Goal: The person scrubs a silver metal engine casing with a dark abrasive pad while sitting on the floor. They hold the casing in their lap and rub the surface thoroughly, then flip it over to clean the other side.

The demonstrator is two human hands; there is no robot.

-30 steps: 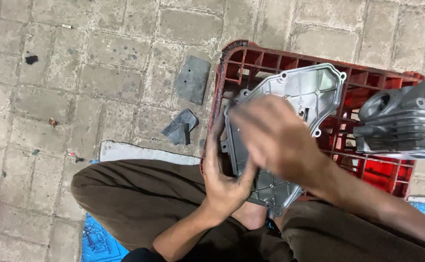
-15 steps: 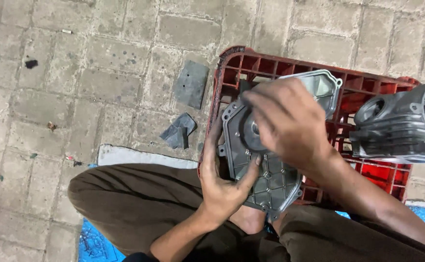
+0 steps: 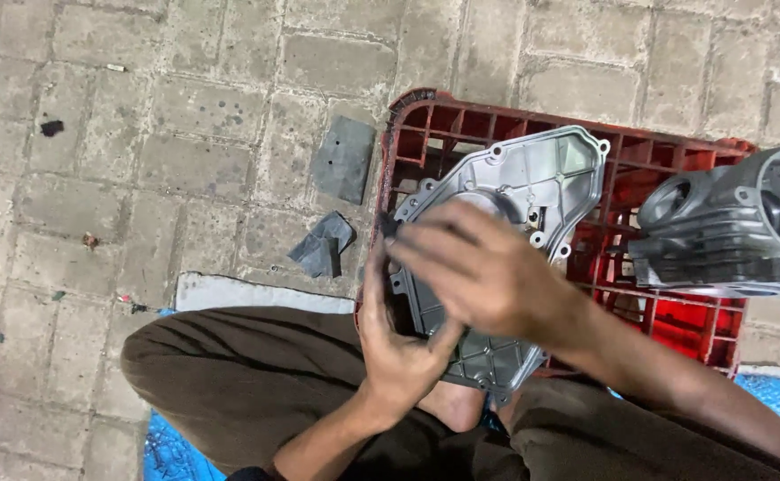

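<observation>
Gripped by the left hand [image 3: 403, 343], engine cover [image 3: 532, 183] half-hidden under the blurred right hand [image 3: 483, 267].

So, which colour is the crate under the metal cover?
The crate is red, a plastic grid seen clearly in the head view, behind the silver-grey metal cover.

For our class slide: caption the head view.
Left hand holds a grey metal cover over a red crate while right hand rubs it.

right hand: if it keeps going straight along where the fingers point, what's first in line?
The right hand points left across the grey metal cover. Past the cover's left edge, likely the left hand thumb, then the dark folded scrap on the paving; depth unclear.
</observation>
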